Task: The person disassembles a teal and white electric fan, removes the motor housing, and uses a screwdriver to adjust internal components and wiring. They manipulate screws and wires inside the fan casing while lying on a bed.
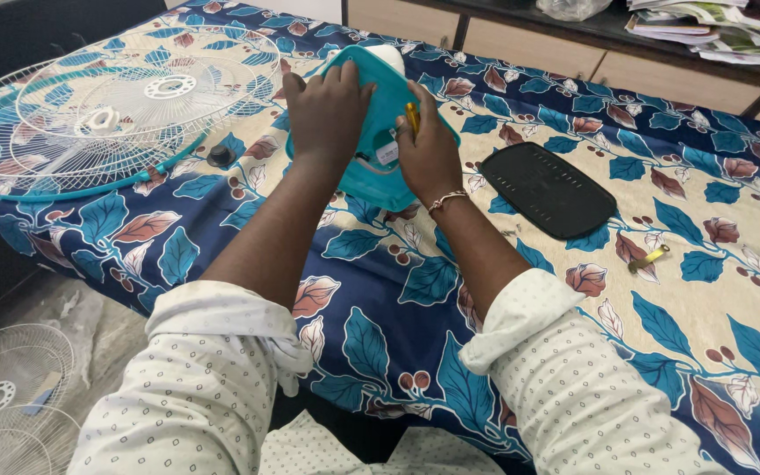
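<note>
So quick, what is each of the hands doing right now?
Left hand: closed over the top of the teal fan housing, gripping it.
Right hand: closed around a yellow-handled screwdriver, pressed against the housing.

We see one small white label (387, 154), roughly rectangular, stuck on the teal housing (371, 171) at the centre of the floral bed cover, just between the two hands; its print is too small for us to make out. At the far top edge, on a dark shelf (591, 31), we note a crumpled clear plastic bag (571, 8) and, to its right, a loose stack of printed papers (705, 26) in white, green and red. We find no signs and no screens in view.
</note>
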